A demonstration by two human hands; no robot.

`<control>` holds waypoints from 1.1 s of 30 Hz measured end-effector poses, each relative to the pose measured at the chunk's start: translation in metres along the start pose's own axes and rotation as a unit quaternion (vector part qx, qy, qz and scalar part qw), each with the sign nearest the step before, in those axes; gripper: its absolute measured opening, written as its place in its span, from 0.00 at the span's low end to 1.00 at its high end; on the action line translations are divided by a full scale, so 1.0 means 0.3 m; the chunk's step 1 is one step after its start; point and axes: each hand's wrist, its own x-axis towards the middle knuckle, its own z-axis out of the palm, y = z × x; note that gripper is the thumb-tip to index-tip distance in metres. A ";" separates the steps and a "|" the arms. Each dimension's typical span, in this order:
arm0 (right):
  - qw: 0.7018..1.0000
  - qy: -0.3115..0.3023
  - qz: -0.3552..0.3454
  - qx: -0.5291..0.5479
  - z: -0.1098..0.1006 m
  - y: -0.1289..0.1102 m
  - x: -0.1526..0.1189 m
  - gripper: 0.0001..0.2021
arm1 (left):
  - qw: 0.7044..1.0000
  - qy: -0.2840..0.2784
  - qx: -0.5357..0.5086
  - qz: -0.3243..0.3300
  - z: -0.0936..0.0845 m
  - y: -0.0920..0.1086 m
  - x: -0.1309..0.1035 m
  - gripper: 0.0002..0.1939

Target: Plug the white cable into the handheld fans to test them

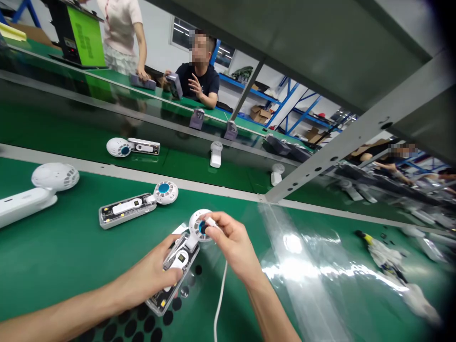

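Note:
A white handheld fan (181, 259), with a clear casing on its handle and a blue hub, lies tilted in my left hand (156, 268), thumb across the handle. My right hand (230, 240) pinches the white plug (211, 222) of a white cable (221, 294) against the fan's round head. A small dark patch shows at the fingertips; I cannot tell what it is. Under the fan is a sheet of black round stickers (130, 327). A second clear-handled fan (130, 209) rests beyond my left hand, and a larger white fan (39, 190) lies at the left.
A green conveyor belt (178, 164) carries several fans past the metal rail. A slanted metal post (313, 171) rises at the right, near clear plastic film (295, 266) and a crumpled white glove (384, 254). Across the belt, co-workers handle purple boxes (174, 85).

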 end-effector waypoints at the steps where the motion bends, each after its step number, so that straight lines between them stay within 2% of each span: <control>1: 1.000 0.006 0.015 0.018 -0.003 0.007 0.013 0.04 | 1.000 -0.005 -0.010 -0.005 0.000 -0.001 -0.001 0.32; 5: 0.999 0.008 0.038 0.012 0.005 0.001 0.005 0.03 | 1.000 0.002 0.023 0.000 -0.004 -0.009 0.000 0.30; 8: 0.993 -0.037 0.013 -0.111 0.033 -0.027 -0.052 0.03 | 0.998 0.013 0.061 0.026 -0.009 -0.021 0.006 0.28; 11: 0.963 -0.083 -0.045 -0.252 0.064 -0.040 -0.102 0.08 | 0.998 0.012 0.052 0.043 -0.012 -0.033 0.013 0.30; 13: 0.949 -0.095 -0.072 -0.292 0.079 -0.031 -0.118 0.09 | 0.998 0.015 0.045 0.046 -0.012 -0.041 0.015 0.31; 21: 0.935 -0.076 -0.079 -0.338 0.103 0.020 -0.131 0.08 | 0.994 0.030 0.071 0.078 -0.011 -0.041 0.014 0.31; 27: 0.936 -0.048 -0.084 -0.338 0.123 0.018 -0.132 0.08 | 0.997 0.011 0.035 0.063 -0.012 -0.034 0.003 0.30; 33: 0.947 0.003 -0.039 -0.318 0.148 0.035 -0.145 0.07 | 0.997 0.023 0.037 0.059 -0.011 -0.036 0.007 0.31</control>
